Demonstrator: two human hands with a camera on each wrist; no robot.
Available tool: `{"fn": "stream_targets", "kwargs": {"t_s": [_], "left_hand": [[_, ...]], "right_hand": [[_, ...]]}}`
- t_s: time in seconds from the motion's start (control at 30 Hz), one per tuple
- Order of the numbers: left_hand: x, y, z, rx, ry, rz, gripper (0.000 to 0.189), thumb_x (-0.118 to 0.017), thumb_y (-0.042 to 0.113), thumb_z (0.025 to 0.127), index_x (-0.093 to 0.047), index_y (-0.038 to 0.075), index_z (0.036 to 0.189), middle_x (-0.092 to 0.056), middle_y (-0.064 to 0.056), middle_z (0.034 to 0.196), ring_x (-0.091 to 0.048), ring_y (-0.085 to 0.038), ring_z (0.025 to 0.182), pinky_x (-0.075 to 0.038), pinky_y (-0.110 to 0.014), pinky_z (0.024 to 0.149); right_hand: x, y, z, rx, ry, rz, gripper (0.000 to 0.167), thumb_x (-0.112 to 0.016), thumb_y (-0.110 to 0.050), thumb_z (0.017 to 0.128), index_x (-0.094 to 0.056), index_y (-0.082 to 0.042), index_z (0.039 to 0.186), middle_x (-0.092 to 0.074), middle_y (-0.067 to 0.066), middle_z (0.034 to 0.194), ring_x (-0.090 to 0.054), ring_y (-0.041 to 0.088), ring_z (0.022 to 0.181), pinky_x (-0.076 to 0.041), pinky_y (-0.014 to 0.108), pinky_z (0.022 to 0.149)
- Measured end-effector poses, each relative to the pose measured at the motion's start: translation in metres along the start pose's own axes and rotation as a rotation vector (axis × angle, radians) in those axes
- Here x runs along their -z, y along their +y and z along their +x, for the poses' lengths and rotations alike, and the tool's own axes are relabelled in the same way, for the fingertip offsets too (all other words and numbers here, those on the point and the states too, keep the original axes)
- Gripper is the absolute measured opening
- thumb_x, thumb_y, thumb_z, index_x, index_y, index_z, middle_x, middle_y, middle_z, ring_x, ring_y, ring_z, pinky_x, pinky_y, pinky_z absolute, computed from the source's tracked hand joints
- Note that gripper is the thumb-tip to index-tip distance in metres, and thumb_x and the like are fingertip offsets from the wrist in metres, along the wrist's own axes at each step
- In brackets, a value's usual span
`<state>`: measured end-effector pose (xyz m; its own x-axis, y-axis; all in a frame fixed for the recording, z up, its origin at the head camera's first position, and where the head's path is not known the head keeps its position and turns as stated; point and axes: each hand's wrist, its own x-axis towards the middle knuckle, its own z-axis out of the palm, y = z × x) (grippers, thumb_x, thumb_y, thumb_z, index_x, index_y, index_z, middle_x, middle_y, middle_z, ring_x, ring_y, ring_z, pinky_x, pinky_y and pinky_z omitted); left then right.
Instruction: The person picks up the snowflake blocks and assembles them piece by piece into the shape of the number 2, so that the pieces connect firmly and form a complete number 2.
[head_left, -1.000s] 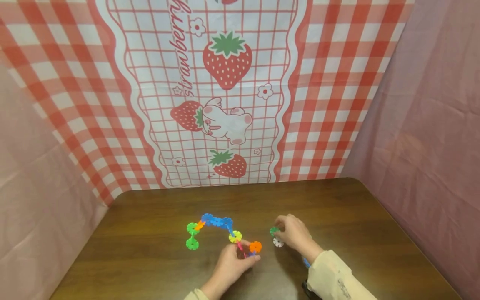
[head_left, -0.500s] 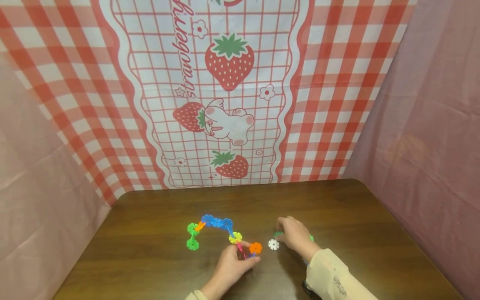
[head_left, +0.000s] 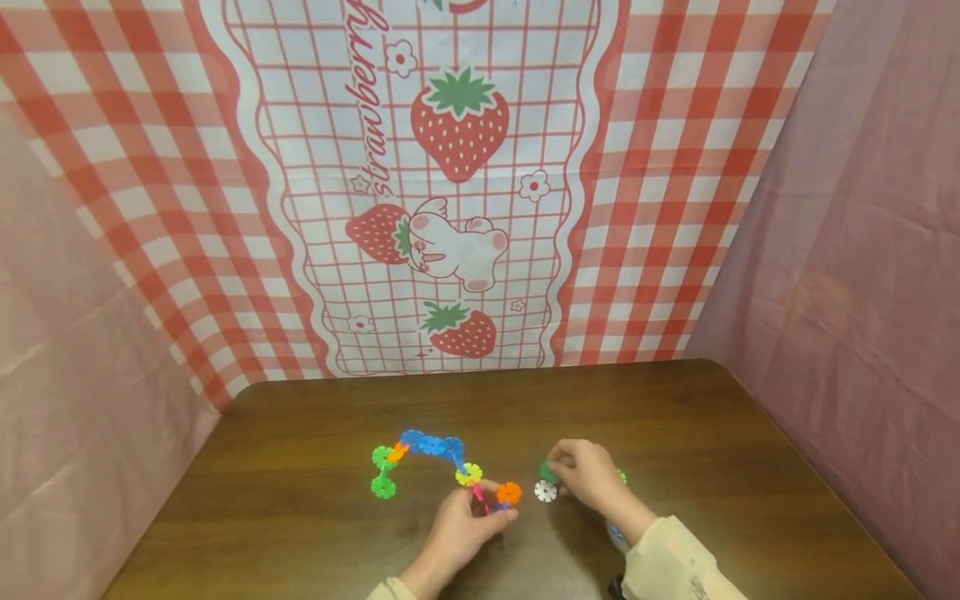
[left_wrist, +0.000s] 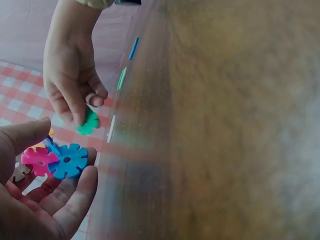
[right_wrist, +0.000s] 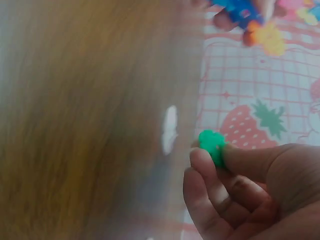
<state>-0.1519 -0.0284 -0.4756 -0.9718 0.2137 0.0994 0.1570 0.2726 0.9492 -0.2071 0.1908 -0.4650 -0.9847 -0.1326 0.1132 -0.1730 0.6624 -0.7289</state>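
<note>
My left hand [head_left: 463,521] holds a long chain of slotted plastic snowflake discs [head_left: 432,445] by its near end, thumb and fingers around it. The chain arches to the far left in green, orange, blue, yellow and pink, with an orange disc [head_left: 508,493] near the fingertips. In the left wrist view a pink disc [left_wrist: 37,160] and a blue disc [left_wrist: 74,161] show between thumb and fingers. My right hand [head_left: 588,475] pinches a green snowflake disc [right_wrist: 212,145], raised off the tabletop. A white disc [head_left: 545,491] lies flat just below it.
More loose discs lie on the brown table [head_left: 300,542] by my right wrist: a green one [head_left: 622,477] and a blue one [head_left: 617,533], both partly hidden. A strawberry-printed cloth [head_left: 459,208] hangs behind the table's far edge.
My right hand has come up slightly with the green disc, which shows more than half a second ago. The white disc shifted left a little earlier. My left hand stays nearly still.
</note>
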Motion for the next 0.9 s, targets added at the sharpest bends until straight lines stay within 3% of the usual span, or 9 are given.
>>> {"fn": "stream_targets", "kwargs": {"t_s": [0.27,0.47,0.67,0.9], "left_hand": [[0.001,0.000,0.004,0.031,0.009,-0.097,0.030,-0.078,0.012,0.081,-0.067,0.001,0.107,-0.064,-0.004,0.084,-0.057,-0.012,0.066,-0.053,-0.024,0.057],[-0.002,-0.006,0.009,0.068,-0.016,-0.201,0.027,-0.074,0.005,0.084,-0.065,-0.004,0.108,-0.064,-0.006,0.082,-0.062,-0.018,0.070,-0.058,-0.037,0.062],[-0.004,-0.002,0.008,0.083,-0.042,-0.269,0.026,-0.074,0.005,0.084,-0.065,-0.003,0.108,-0.066,-0.008,0.084,-0.066,-0.020,0.073,-0.059,-0.040,0.066],[-0.009,-0.001,0.006,0.067,-0.046,-0.226,0.026,-0.074,0.005,0.083,-0.066,0.000,0.108,-0.066,-0.007,0.086,-0.064,-0.018,0.074,-0.059,-0.038,0.064]], "right_hand": [[0.005,-0.017,-0.012,0.024,-0.083,0.237,0.009,-0.065,-0.010,0.093,-0.062,-0.002,0.095,-0.070,0.007,0.079,-0.063,0.019,0.057,-0.055,0.031,0.050],[0.005,-0.033,-0.016,0.056,-0.099,0.327,0.014,-0.064,-0.014,0.094,-0.061,0.000,0.097,-0.070,0.007,0.073,-0.062,0.019,0.053,-0.053,0.028,0.047],[0.002,-0.043,-0.019,0.083,-0.065,0.274,0.011,-0.065,-0.012,0.094,-0.062,-0.003,0.100,-0.069,0.004,0.068,-0.059,0.024,0.048,-0.047,0.023,0.041],[0.000,-0.046,-0.021,0.124,-0.038,0.177,0.011,-0.066,-0.009,0.092,-0.063,-0.006,0.103,-0.069,-0.002,0.071,-0.060,0.025,0.049,-0.047,0.024,0.040]]}}
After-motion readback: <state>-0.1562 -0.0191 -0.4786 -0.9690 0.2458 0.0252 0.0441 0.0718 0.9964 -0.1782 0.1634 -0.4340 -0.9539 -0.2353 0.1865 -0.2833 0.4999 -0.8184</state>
